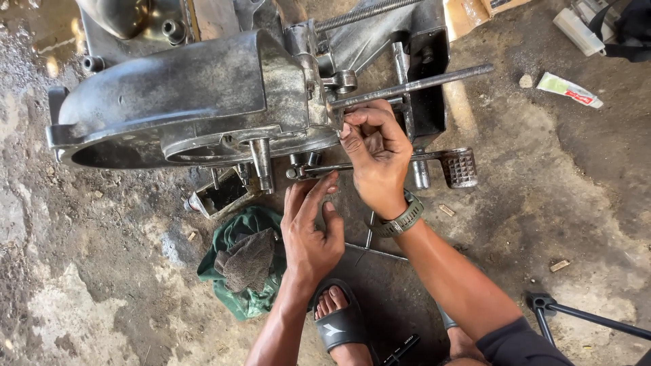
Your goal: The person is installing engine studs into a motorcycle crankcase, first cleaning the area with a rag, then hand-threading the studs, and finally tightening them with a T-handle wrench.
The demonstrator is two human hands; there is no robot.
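Note:
A grey metal engine case [183, 95] stands on the dirty concrete floor. A long steel rod [413, 86] sticks out of its right side. My right hand [376, 159] pinches at the base of that rod, fingers curled where it meets the case. My left hand [310, 227] is just below, fingers up against a thin lever arm [319, 171] that runs right to a ribbed pedal [461, 168]. What the fingertips hold is hidden. A green watch sits on my right wrist.
A green and grey rag [244, 261] lies on the floor left of my left arm. My foot in a black sandal [342, 325] is below. A tube [568, 89] and a white box [578, 30] lie top right; a black tool [583, 315] bottom right.

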